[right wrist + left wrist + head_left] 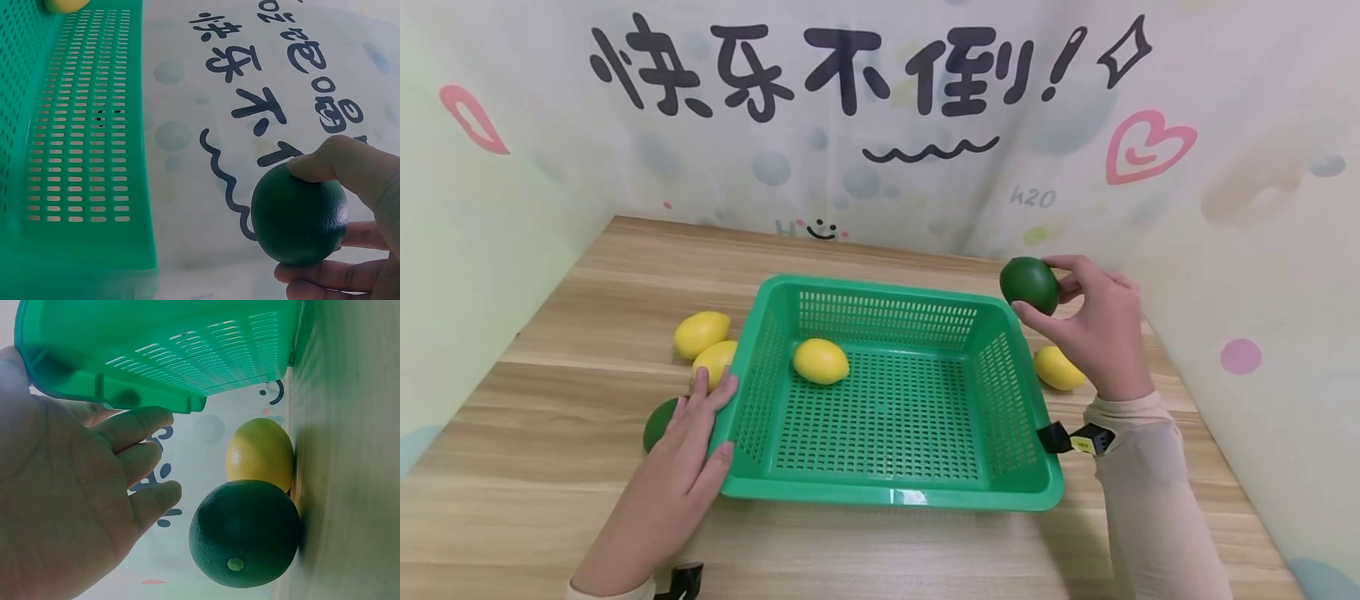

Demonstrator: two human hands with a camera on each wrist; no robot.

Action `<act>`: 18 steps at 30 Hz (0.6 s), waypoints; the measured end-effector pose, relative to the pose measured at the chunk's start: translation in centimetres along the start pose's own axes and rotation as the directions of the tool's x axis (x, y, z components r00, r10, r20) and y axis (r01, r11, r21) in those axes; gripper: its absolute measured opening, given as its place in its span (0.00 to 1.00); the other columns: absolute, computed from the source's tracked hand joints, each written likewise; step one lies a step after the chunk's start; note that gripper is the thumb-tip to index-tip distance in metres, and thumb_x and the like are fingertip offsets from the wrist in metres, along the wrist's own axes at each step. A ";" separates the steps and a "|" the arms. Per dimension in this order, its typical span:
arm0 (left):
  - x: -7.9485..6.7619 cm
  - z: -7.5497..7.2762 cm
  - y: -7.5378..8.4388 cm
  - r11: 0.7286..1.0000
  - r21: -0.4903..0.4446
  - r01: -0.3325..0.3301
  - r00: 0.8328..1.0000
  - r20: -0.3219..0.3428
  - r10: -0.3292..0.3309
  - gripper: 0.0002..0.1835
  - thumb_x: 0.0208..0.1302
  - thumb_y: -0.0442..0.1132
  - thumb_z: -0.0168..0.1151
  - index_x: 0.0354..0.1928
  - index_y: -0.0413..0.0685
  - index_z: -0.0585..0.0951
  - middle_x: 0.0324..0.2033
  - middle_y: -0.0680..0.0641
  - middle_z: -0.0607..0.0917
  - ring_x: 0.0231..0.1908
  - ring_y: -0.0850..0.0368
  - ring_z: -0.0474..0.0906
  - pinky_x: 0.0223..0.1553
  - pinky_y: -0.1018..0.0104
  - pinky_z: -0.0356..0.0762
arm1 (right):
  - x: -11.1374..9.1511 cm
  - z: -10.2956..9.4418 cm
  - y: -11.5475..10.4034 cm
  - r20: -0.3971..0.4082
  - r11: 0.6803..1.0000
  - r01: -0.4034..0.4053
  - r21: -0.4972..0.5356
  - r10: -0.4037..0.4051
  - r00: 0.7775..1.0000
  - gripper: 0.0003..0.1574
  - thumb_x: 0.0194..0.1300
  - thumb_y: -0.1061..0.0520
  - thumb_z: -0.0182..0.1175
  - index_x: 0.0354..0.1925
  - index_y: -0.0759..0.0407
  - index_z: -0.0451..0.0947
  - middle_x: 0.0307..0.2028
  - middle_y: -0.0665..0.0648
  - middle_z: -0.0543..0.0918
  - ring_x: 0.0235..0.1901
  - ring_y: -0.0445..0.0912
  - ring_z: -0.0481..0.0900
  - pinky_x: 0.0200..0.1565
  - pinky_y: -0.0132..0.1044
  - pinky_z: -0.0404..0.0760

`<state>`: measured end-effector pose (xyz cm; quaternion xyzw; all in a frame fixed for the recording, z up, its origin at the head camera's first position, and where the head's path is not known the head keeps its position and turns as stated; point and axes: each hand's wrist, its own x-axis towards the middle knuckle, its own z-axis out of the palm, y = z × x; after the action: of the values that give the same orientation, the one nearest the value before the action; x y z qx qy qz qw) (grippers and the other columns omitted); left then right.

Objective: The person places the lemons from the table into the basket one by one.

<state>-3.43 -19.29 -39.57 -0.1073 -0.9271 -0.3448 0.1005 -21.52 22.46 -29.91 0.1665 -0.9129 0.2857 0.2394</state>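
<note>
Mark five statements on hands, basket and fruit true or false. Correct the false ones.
1. The right hand holds a dark green fruit. True.
2. The left hand touches the green basket. True.
3. Three yellow fruits lie inside the basket. False: a single yellow fruit lies in it.
4. A second green fruit lies to the left of the basket. True.
5. Nothing yellow lies to the right of the basket. False: another yellow fruit does.

There are 4 lemons [821,361]: 2 toward the desk's [550,417] left edge, 1 toward its right, 1 inside the basket [887,493]. Dark green fruits [1028,283] number 2, baskets 1.
</note>
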 end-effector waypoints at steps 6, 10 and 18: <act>0.1 -0.1 0.1 1.000 -0.006 0.003 1.000 -0.003 -0.003 0.33 0.80 0.38 0.48 0.82 0.48 0.53 0.80 0.44 0.56 0.81 0.48 0.39 0.79 0.62 0.37 | 0.1 0.4 -0.3 0.023 1.000 -0.005 -0.003 0.005 1.000 0.35 0.54 0.50 0.79 0.57 0.61 0.80 0.33 0.63 0.86 0.38 0.53 0.79 0.64 0.62 0.59; 0.0 -0.1 0.0 1.000 -0.002 -0.001 1.000 -0.002 0.001 0.33 0.80 0.37 0.48 0.82 0.48 0.53 0.80 0.44 0.56 0.81 0.48 0.39 0.79 0.63 0.36 | 0.3 0.5 -0.7 0.031 1.000 0.010 0.002 -0.011 0.999 0.35 0.55 0.49 0.79 0.58 0.61 0.81 0.32 0.63 0.85 0.38 0.54 0.79 0.63 0.63 0.59; 0.0 0.0 0.0 1.000 -0.001 -0.003 1.000 -0.001 0.003 0.33 0.80 0.37 0.48 0.82 0.48 0.52 0.80 0.44 0.56 0.81 0.47 0.39 0.79 0.63 0.36 | 0.5 0.9 -1.3 0.059 1.000 0.013 -0.001 -0.013 0.998 0.37 0.55 0.48 0.79 0.59 0.59 0.80 0.33 0.62 0.86 0.40 0.53 0.79 0.62 0.64 0.57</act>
<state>-3.39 -19.30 -39.57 -0.1087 -0.9267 -0.3451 0.1014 -21.69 20.85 -29.73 0.1805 -0.9186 0.2784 0.2145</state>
